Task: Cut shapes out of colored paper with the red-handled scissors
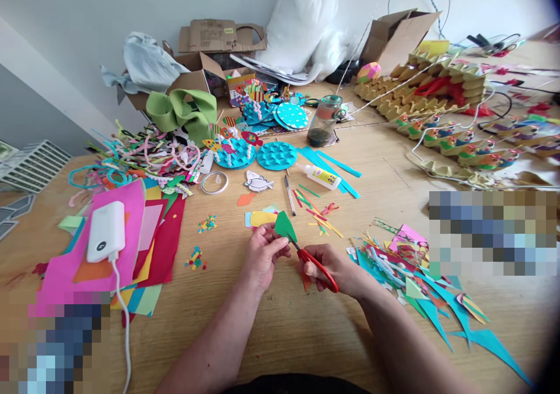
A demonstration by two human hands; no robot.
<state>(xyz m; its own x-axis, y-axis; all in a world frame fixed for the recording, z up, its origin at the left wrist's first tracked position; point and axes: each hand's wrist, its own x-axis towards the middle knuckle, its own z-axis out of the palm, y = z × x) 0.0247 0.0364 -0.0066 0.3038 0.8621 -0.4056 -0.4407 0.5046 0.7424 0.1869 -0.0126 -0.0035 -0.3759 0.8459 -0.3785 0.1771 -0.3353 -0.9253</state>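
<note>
My left hand (263, 257) pinches a small piece of green paper (285, 226) by its lower edge. Around the red handles of a pair of scissors (326, 274) my right hand (335, 266) is closed, and the blades meet the green paper beside my left thumb. A bit of orange paper (305, 278) shows under the scissors. Beyond my hands lie a pen (290, 196), thin strips of coloured paper (324, 218), a white cut-out fish (258, 181) and an orange paper fish shape (245, 199). Yellow paper pieces (262, 218) lie just behind my left hand.
Stacked coloured sheets (164, 254) carry a white power bank (106, 231) at left. Paper scraps (420, 289) spread at right. A glue bottle (322, 176), blue scalloped discs (276, 155), a roll of tape (214, 182) and a glass jar (324, 123) stand or lie farther back, near egg cartons (420, 85).
</note>
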